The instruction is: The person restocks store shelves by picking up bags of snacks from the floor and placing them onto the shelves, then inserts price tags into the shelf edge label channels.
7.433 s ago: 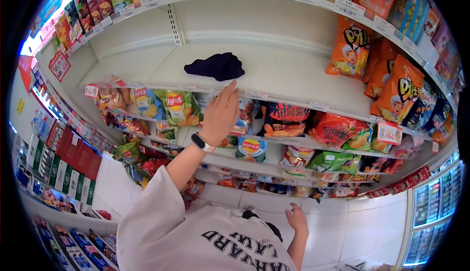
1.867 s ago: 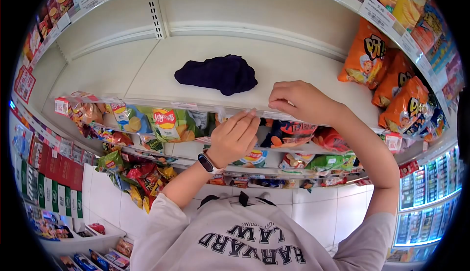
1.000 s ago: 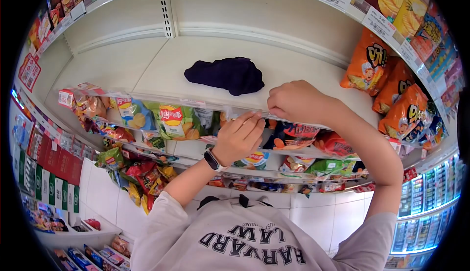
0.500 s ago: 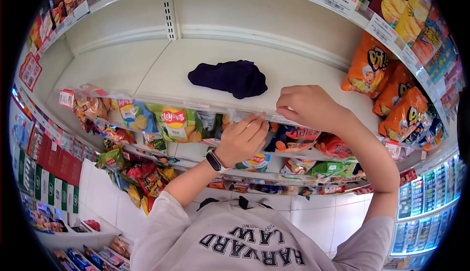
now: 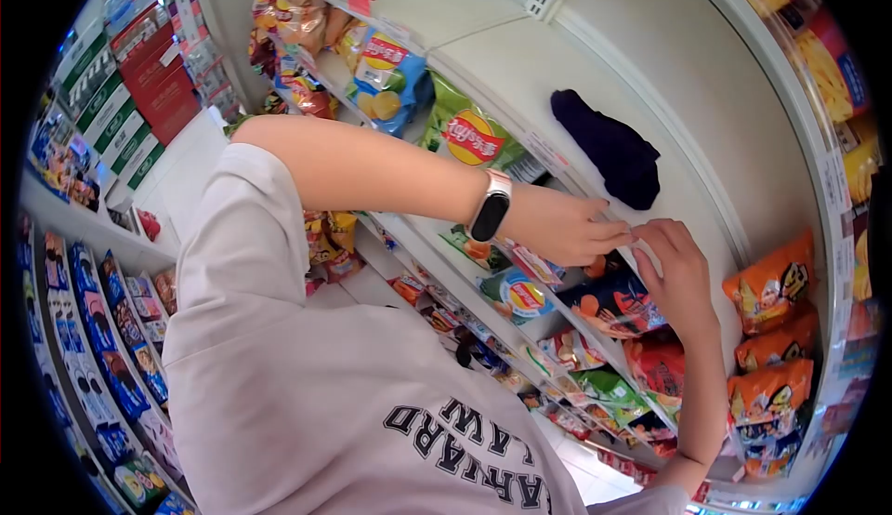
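Observation:
My left hand (image 5: 569, 225), with a smartwatch on its wrist, is at the front edge of the shelf (image 5: 506, 59). Its fingers are bent close together, and whatever they pinch is too small to make out. My right hand (image 5: 674, 269) meets the left fingertips at that edge, its fingers curved and its thumb apart, with nothing visible between them. Just beyond both hands, a crumpled dark purple cloth (image 5: 609, 148) lies on the white shelf, touched by neither.
Orange snack bags (image 5: 771, 287) stand at the shelf's right end. Chip bags, among them a green one (image 5: 469, 134) and a blue one (image 5: 386, 78), fill the shelf below. An upper shelf edge (image 5: 818, 143) curves along the right. Packaged snacks (image 5: 121, 357) line the lower left.
The view has turned and tilted, so the shelf now runs diagonally and the cloth appears farther right. My left forearm now stretches across the view. Both hands remain close together at the shelf edge.

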The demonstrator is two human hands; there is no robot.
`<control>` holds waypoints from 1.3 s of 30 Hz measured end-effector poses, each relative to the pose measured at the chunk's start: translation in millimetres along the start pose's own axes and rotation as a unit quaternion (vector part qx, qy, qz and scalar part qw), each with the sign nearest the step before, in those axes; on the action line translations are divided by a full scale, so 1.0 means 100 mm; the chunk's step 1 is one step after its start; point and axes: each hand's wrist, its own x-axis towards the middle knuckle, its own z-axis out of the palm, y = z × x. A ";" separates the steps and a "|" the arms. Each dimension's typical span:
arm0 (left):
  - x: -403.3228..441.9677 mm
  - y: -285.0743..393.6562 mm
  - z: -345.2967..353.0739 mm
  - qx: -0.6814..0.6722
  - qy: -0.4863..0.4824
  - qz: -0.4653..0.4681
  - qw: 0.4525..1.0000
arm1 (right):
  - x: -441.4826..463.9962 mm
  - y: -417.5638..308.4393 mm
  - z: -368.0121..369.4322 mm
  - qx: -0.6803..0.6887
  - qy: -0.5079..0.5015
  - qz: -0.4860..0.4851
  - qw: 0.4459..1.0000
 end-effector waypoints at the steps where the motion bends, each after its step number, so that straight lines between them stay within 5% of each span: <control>1: 0.01 0.03 0.00 -0.010 0.001 -0.012 1.000 | 0.01 0.01 0.01 0.017 0.002 0.003 1.000; 9: 0.08 0.05 -0.01 -0.020 0.012 -0.022 0.999 | 0.02 0.13 -0.08 0.163 -0.070 0.171 0.969; 15: 0.14 0.05 0.04 -0.010 0.013 -0.021 1.000 | -0.05 -0.01 -0.07 0.062 0.011 0.048 0.997; 27: 0.19 0.06 0.03 -0.023 0.036 -0.043 0.998 | -0.49 0.35 -0.22 0.147 -0.034 0.231 0.961; 34: 0.27 0.26 0.04 -0.031 0.040 -0.117 0.992 | -0.90 0.03 0.19 -0.152 0.127 0.155 0.968; 39: 0.27 0.29 0.04 -0.030 0.027 -0.116 0.992 | -1.02 -0.07 0.35 -0.210 0.151 0.155 0.953</control>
